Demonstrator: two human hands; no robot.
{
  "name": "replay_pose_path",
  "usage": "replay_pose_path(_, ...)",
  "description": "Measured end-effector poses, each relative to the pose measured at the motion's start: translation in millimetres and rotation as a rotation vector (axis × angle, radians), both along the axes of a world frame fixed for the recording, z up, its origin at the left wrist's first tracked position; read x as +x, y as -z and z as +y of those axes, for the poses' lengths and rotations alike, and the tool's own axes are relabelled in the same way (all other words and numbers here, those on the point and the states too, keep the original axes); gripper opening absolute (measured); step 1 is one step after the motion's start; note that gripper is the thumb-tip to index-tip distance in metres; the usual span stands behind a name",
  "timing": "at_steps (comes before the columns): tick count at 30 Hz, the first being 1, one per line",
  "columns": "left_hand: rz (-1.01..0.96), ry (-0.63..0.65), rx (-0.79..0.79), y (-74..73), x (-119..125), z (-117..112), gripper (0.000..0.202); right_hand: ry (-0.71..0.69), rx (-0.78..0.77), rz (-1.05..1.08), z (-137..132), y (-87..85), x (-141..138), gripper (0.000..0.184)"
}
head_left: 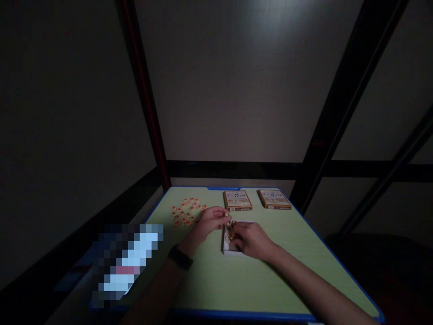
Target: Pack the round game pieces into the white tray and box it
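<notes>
My left hand (212,218), with a dark band on its wrist, is at the left rim of a shallow white box (232,253). Between its thumb and fingers it pinches a small round pale Chinese chess piece (227,215). My right hand (249,236) reaches down into the box with its fingers curled. Its fingertips are partly hidden, so what they grip cannot be made out. Several round Chinese chess pieces (228,239) with dark markings lie in the box by those fingers. Left of my left hand, a loose group of Chinese chess pieces (188,222), many red-marked, lies on the table.
Two flat printed boxes, a middle one (237,199) and a right one (274,198), lie near the far edge of the pale green, blue-edged table (270,289). A pixelated bright shape (130,264) covers the left edge. Walls stand behind and to the left.
</notes>
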State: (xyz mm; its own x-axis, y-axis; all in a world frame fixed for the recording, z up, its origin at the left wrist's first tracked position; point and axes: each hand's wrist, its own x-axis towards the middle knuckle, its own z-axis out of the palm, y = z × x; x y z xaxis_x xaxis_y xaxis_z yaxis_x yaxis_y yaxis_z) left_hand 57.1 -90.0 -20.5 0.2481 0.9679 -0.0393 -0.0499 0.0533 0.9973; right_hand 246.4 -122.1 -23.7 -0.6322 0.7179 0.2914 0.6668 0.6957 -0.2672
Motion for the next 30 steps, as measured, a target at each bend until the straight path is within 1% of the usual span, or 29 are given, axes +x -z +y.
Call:
replay_pose_path(3,0.011,-0.003,-0.009,0.3,-0.8,0.4,0.046,0.002,-0.008,0.058,1.3,1.6,1.1,0.007)
replay_pose_path(5,0.020,0.015,0.006,0.4,-2.2,1.3,0.048,0.036,0.002,0.144,2.5,1.9,3.8,0.006)
replay_pose_path(7,0.019,0.071,0.021,0.2,-4.2,2.3,0.050,0.092,0.058,0.251,3.6,1.4,7.5,0.008)
replay_pose_path(9,0.009,0.168,0.019,-0.2,-6.2,2.5,0.051,0.109,0.134,0.332,4.1,0.4,10.9,0.019)
replay_pose_path(11,-0.010,0.280,0.009,-0.7,-7.7,1.6,0.050,0.053,0.180,0.357,3.8,-0.3,13.0,0.030)
replay_pose_path(12,-0.019,0.329,0.005,-1.1,-8.1,0.8,0.049,0.011,0.189,0.353,3.5,-0.4,13.5,0.031)
replay_pose_path(14,-0.030,0.405,0.000,-2.7,-9.1,-1.1,0.047,-0.056,0.190,0.335,2.5,0.0,13.3,0.029)
replay_pose_path(17,-0.023,0.453,-0.005,-8.8,-13.1,-4.0,0.047,-0.072,0.175,0.325,0.7,0.6,11.7,0.027)
replay_pose_path(19,-0.005,0.424,0.012,-14.9,-18.2,-5.2,0.050,-0.058,0.147,0.305,-0.8,0.2,10.4,0.025)
replay_pose_path(21,0.025,0.332,0.047,-19.9,-23.1,-5.2,0.050,-0.047,0.114,0.247,-2.0,-0.5,8.6,0.021)
replay_pose_path(23,0.061,0.217,0.076,-20.9,-25.4,-3.3,0.046,-0.045,0.082,0.153,-2.8,-0.7,6.1,0.020)
replay_pose_path(26,0.104,0.078,0.107,-13.0,-22.2,2.5,0.047,-0.046,0.052,0.034,-2.6,0.2,1.5,0.026)
replay_pose_path(30,0.184,0.010,0.120,3.7,-13.9,10.8,0.043,-0.044,0.037,-0.004,-1.2,1.1,-3.0,0.033)
